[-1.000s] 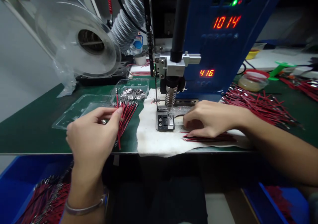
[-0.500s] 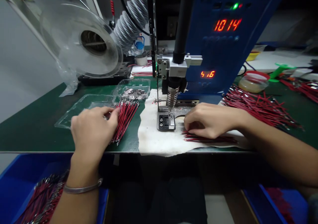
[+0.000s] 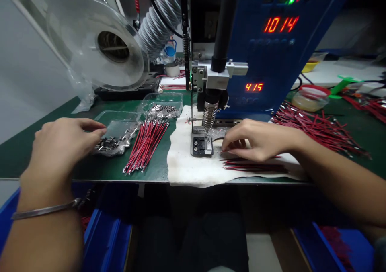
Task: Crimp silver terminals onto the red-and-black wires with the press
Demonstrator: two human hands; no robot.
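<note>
My left hand (image 3: pixel 62 145) hangs over a clear plastic tray (image 3: pixel 116 117) of small metal pieces (image 3: pixel 110 144). Its thumb and forefinger come together in a pinch; whatever lies between them is hidden. A bundle of red wires with metal ends (image 3: pixel 147 143) rests on the green table to the right of that tray. My right hand (image 3: pixel 256 139) is closed just right of the press's small die block (image 3: pixel 202 146), fingertips pinched on what looks like a red wire, mostly hidden. Below that hand, several dark red wires (image 3: pixel 253 166) lie on a white cloth (image 3: pixel 193 171).
A blue machine (image 3: pixel 265 59) with red digits stands behind the press head (image 3: pixel 210 111). A second clear tray (image 3: pixel 164 110) holds metal pieces. At right are a pile of red wires (image 3: pixel 316 129) and a red-lidded jar (image 3: pixel 310 97). Blue bins (image 3: pixel 105 240) sit below the table edge.
My left hand has moved left, off the wire bundle and over the tray of metal pieces. My right hand has risen slightly from the wires. The lower display now reads 415.
</note>
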